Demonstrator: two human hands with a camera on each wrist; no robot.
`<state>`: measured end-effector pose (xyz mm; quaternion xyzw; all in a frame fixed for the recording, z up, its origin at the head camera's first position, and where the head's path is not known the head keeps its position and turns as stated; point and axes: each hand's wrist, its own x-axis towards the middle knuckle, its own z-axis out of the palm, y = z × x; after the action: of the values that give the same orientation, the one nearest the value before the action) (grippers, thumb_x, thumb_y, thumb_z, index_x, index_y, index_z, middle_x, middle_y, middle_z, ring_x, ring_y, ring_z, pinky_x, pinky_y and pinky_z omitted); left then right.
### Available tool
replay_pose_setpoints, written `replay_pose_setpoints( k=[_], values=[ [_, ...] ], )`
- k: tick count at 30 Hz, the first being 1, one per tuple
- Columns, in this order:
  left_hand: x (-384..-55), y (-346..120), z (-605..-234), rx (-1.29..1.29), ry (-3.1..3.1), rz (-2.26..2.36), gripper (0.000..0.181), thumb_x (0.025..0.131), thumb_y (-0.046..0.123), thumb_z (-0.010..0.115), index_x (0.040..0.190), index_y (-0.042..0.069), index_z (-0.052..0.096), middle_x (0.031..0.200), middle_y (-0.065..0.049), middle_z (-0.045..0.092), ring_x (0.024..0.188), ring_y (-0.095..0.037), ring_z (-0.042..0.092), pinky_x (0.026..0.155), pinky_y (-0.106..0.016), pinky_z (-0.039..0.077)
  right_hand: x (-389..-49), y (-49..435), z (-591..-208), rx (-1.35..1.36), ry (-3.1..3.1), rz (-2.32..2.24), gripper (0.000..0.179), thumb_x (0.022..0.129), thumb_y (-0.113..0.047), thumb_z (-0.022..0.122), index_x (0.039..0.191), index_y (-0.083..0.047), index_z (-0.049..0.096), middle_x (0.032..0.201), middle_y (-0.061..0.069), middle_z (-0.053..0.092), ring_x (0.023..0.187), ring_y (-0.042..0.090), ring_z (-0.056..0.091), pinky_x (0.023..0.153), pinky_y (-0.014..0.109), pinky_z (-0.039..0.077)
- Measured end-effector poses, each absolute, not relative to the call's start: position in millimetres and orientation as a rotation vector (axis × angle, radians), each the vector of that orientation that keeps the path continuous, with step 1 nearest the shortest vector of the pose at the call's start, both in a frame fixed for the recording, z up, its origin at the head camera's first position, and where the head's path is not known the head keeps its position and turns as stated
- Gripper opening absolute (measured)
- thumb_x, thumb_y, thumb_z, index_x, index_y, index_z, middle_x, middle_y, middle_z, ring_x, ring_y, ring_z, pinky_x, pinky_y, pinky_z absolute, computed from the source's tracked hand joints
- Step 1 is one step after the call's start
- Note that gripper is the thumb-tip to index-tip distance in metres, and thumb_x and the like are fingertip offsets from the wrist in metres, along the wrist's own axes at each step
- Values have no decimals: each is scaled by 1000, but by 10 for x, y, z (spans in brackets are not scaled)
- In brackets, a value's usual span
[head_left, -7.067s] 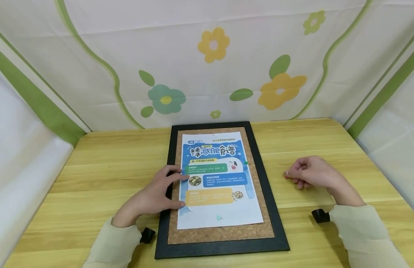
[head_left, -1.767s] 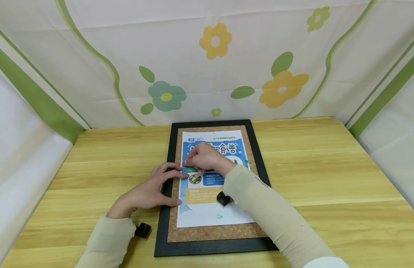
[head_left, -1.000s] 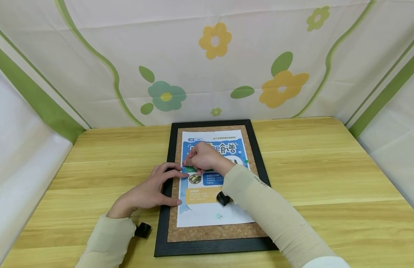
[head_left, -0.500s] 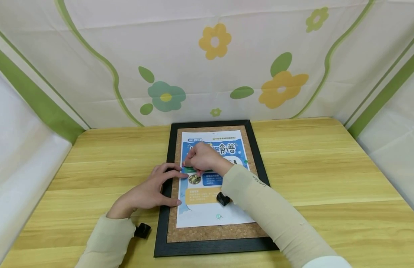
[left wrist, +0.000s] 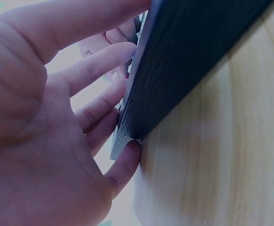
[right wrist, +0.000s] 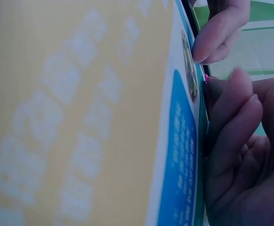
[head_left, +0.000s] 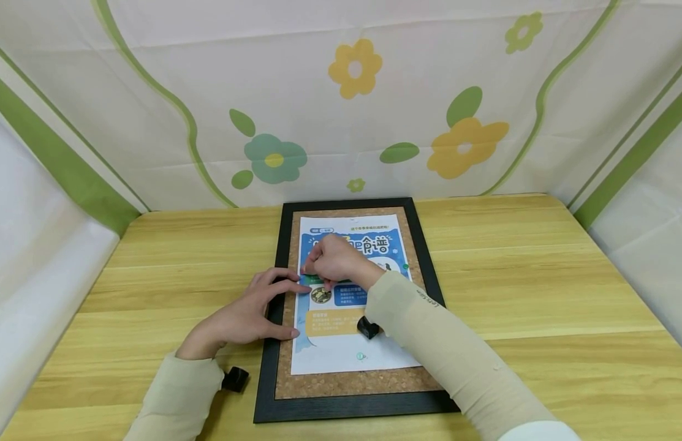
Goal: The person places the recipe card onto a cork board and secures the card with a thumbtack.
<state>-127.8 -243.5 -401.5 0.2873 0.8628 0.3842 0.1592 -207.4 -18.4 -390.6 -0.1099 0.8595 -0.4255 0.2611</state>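
A printed poster [head_left: 341,362] lies on a black-framed corkboard [head_left: 368,386]. My right hand [head_left: 341,260] reaches across it from the right. Thumb and forefinger pinch a small pink thumbtack [right wrist: 207,77] against the poster's left edge, its head mostly covered by the fingers. My left hand [head_left: 247,309] spreads over the board's left side, with fingertips and thumb on the paper's left margin. In the left wrist view, the little finger [left wrist: 127,162] of that hand rests along the outside of the frame [left wrist: 169,70].
A green thumbtack [head_left: 405,266] sits at the poster's right edge, and a pale green one [head_left: 360,356] near its bottom. The wooden table [head_left: 539,275] stretches out on both sides. Behind it hangs a flowered curtain [head_left: 170,147], close to the board's top edge.
Since the oldest frame, my right hand has come from the table at right onto the poster's left edge. Over the last two seconds both hands stay nearly still.
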Motion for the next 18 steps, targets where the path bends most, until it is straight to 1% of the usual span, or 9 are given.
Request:
replay_pose_setpoints(
  k=[6, 18],
  values=[
    [-1278, -2436, -4015, 820, 2465, 1100, 59, 89, 29, 90, 142, 20, 68, 161, -13, 41, 146, -45, 29, 114, -77, 32, -2071, -184, -3892, -292, 2319, -1152, 17, 106, -18, 68, 102, -10, 83, 66, 4, 67, 46, 12, 58, 49, 22, 52],
    [-1286, -2439, -4020, 825, 2471, 1091, 59, 89, 30, 90, 143, 20, 68, 161, -12, 41, 146, -44, 30, 114, -75, 33, -2066, -194, -3879, -275, 2320, -1151, 16, 106, -18, 70, 102, -9, 82, 70, 4, 70, 46, 11, 59, 49, 21, 52]
  ],
)
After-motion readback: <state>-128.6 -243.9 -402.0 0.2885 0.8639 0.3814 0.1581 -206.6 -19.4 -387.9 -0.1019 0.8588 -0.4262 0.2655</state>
